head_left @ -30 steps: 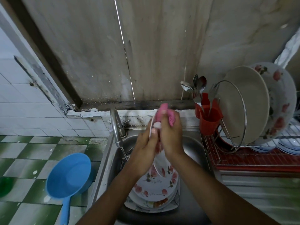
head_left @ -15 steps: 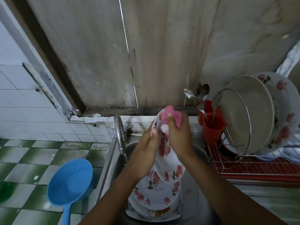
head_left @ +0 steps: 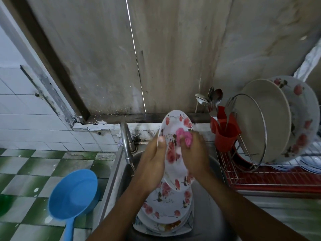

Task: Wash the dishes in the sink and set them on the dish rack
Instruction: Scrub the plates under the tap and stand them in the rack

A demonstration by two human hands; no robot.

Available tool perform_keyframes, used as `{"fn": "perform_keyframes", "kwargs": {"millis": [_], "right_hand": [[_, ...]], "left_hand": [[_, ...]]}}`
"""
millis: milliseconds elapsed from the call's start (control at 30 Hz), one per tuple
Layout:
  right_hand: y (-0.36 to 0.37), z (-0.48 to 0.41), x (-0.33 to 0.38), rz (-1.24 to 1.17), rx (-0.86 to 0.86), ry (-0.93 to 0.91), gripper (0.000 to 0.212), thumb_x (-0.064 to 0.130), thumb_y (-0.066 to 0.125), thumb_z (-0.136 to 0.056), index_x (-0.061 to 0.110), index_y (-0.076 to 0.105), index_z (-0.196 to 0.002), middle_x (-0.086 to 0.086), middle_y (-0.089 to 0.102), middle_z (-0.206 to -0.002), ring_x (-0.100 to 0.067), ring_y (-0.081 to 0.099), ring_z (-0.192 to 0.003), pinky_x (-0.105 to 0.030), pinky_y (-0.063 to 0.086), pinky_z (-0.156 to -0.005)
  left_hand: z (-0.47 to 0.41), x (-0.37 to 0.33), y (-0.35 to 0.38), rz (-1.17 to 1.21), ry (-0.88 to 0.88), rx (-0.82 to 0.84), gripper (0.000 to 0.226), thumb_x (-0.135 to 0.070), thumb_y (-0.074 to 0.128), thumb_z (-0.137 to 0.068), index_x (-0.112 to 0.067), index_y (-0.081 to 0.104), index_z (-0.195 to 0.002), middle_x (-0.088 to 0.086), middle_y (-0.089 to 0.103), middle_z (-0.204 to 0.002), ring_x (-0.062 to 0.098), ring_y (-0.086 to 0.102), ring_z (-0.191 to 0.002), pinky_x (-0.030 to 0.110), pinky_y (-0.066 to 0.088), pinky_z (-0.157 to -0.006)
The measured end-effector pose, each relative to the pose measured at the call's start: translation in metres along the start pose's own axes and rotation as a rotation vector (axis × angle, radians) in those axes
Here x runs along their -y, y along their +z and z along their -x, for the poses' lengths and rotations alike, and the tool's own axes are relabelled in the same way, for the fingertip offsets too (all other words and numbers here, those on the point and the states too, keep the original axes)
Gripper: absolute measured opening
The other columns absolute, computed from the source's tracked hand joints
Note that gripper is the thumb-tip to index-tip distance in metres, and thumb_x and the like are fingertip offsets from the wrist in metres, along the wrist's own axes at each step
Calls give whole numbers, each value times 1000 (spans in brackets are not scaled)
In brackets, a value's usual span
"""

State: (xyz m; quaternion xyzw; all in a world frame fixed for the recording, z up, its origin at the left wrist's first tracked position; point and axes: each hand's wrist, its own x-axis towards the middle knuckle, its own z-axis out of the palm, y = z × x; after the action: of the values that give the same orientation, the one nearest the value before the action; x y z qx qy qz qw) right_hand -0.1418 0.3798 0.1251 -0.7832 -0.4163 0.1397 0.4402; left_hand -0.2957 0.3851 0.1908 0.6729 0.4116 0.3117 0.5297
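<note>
The left hand (head_left: 152, 165) gripped a floral plate (head_left: 174, 153) by the rim; the right hand (head_left: 193, 155) clutched a pink sponge (head_left: 185, 136) against it; a green-checked surface (head_left: 29, 178) lay to their left

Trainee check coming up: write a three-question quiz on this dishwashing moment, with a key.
1. True or false: the left hand grips the floral plate by its edge, above the sink.
2. What does the right hand press on that plate? A) pink sponge B) steel brush C) towel
3. Fill in: the cutlery stands in a ___ cup.

Key: 1 true; 2 A; 3 red.
</note>
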Motion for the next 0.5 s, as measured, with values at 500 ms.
{"fn": "perform_keyframes", "kwargs": {"millis": [500], "right_hand": [[-1, 71, 12, -158, 15, -167, 43, 51, 52, -98, 19, 67, -122, 7, 54, -116, -1, 62, -98, 3, 41, -73]], "left_hand": [[-19, -3, -12, 43, 145, -355, 30, -85, 21, -90, -77, 40, -112, -1, 58, -135, 23, 56, -129, 52, 53, -100]]}}
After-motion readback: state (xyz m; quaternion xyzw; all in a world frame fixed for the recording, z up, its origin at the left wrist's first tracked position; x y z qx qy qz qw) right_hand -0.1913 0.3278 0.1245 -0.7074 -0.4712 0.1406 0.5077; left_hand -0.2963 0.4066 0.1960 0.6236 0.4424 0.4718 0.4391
